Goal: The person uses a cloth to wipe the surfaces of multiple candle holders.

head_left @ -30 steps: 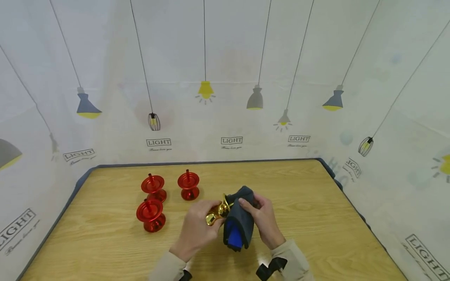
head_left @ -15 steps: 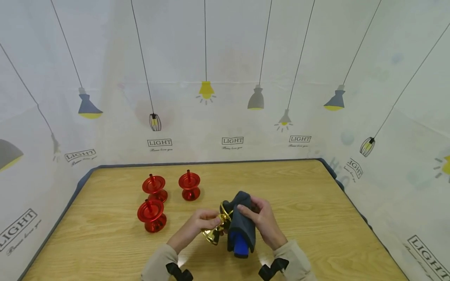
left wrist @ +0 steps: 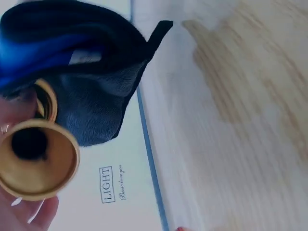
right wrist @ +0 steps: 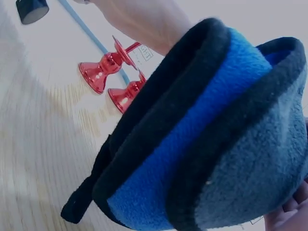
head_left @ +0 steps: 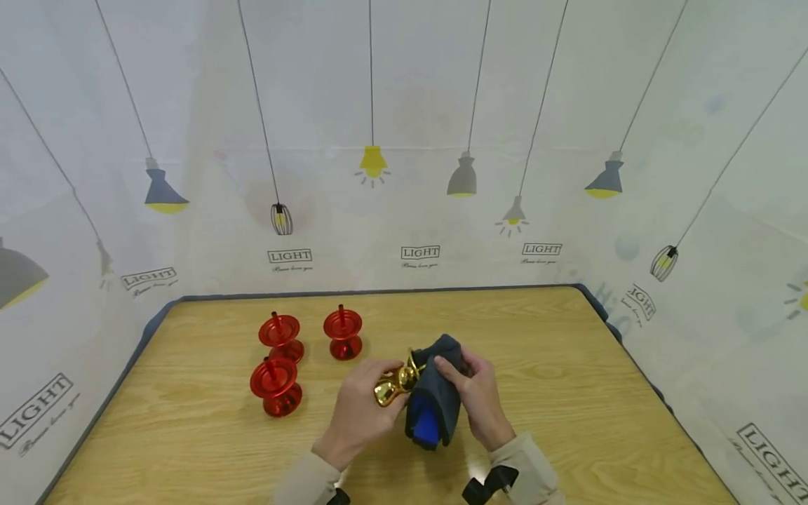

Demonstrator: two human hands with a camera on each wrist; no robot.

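My left hand (head_left: 361, 410) grips a shiny gold candlestick (head_left: 386, 390) by its stem, tilted on its side. The hollow underside of its base (left wrist: 61, 175) faces the left wrist camera. My right hand (head_left: 485, 403) pinches a folded microfibre cloth (head_left: 442, 393), dark grey outside and bright blue inside, against the candlestick's dish end. That end is mostly hidden by the cloth. In the right wrist view the cloth (right wrist: 245, 168) fills much of the picture, with a black hem and a hanging loop.
Three red candlesticks stand upright on the wooden table (head_left: 568, 365): a front one (head_left: 282, 405) and a rear one (head_left: 292, 351) at the left, and another (head_left: 346, 347) nearer the middle. A white lamp-patterned sheet (head_left: 328, 210) walls the table's back and sides.
Half a second ago the candlestick's base was swung lower with the left fingers extended along it. Now the left wrist has turned it back up. The cloth has shifted slightly upward.
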